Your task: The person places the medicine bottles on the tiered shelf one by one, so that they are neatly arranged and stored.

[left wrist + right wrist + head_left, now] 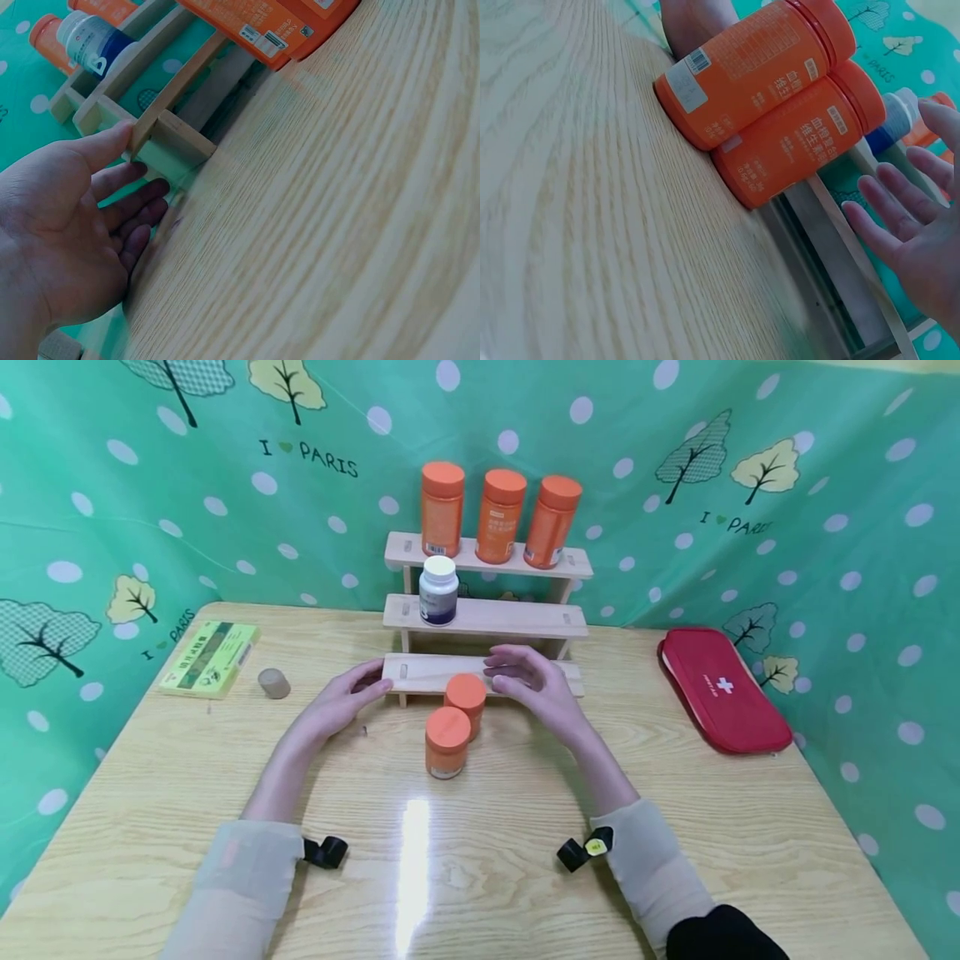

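Note:
A three-tier wooden stand [525,620] stands against the back cloth. My left hand [347,695] is at the left end of its lowest step; in the left wrist view the thumb touches the board's corner, with the other fingers loosely bent beside it. Over the right part of that step hovers my right hand [534,687], fingers spread and nothing in them. Between the hands, two orange bottles [446,752] [795,142] stand one behind the other on the table, in front of the stand and partly hiding its lowest step.
Three orange bottles [497,522] stand on the top step. A white-capped bottle [438,593] occupies the middle step's left. Leftward on the table lie a green-yellow box [210,658] and a small grey cylinder [274,683]. A red first-aid pouch [723,693] lies at right.

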A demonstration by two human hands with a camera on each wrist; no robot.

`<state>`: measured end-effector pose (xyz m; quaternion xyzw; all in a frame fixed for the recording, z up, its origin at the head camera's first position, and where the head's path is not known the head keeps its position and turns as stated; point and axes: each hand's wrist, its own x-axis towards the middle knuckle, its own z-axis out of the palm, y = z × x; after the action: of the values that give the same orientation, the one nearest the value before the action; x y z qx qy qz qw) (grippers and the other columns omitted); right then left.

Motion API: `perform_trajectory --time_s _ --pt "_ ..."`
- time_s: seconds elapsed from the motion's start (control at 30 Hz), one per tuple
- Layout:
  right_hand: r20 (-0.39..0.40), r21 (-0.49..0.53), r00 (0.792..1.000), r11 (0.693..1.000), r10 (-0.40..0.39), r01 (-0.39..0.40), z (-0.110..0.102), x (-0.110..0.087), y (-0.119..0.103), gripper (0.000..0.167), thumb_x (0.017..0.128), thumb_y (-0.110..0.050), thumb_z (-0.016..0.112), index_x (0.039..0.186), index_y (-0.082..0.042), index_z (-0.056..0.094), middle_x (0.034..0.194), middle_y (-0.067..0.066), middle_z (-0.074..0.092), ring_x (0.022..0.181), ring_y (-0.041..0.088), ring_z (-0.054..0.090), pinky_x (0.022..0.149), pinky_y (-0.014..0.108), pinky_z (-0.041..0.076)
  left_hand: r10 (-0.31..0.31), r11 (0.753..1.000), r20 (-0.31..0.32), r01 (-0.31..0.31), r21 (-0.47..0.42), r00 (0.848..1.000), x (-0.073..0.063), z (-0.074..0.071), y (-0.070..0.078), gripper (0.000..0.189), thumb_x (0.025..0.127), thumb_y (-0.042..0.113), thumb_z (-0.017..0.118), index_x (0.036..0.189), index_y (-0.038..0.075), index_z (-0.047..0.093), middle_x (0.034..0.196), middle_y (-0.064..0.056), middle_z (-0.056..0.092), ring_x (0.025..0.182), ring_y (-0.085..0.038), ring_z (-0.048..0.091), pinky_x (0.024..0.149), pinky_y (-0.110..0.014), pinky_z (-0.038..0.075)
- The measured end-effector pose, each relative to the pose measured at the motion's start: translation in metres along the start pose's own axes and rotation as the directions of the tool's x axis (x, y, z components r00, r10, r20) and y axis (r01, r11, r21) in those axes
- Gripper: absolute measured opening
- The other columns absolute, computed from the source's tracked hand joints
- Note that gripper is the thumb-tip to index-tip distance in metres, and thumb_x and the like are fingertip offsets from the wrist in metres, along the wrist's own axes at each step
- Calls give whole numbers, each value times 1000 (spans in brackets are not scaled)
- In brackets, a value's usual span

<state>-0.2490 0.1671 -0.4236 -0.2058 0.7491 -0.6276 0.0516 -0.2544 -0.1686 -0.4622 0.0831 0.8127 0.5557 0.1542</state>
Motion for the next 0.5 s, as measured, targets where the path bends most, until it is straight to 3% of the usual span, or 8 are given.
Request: perform_trajectory --time_s 0.23,0.37,0.5 --pt "59 -101 998 995 -5 11 5 -2 -1 43 100 -17 68 142 -11 58 136 10 66 128 27 65 113 38 51 3 1000 1 -3 6 1000 -1 0 -1 73 106 42 56 164 11 26 167 -19 33 154 -39 32 128 -55 24" --pt "92 -125 996 992 15 -4 6 -3 -4 47 99 -17 70 143 -12 57 137 8 66 127 26 64 114 44 50 16 1000 1 -16 8 1000 -1 0 -1 71 107 40 55 164 10 26 166 -19 34 153 -38 33 128 -54 25" --pt "128 -161 991 987 32 -11 9 -4 -5 50 97 -17 73 144 -15 57 140 5 65 127 23 63 113 42 51 16 1000 -1 -16 4 1000 -2 0 0 71 107 40 55 164 10 26 166 -19 34 153 -38 33 128 -54 25"
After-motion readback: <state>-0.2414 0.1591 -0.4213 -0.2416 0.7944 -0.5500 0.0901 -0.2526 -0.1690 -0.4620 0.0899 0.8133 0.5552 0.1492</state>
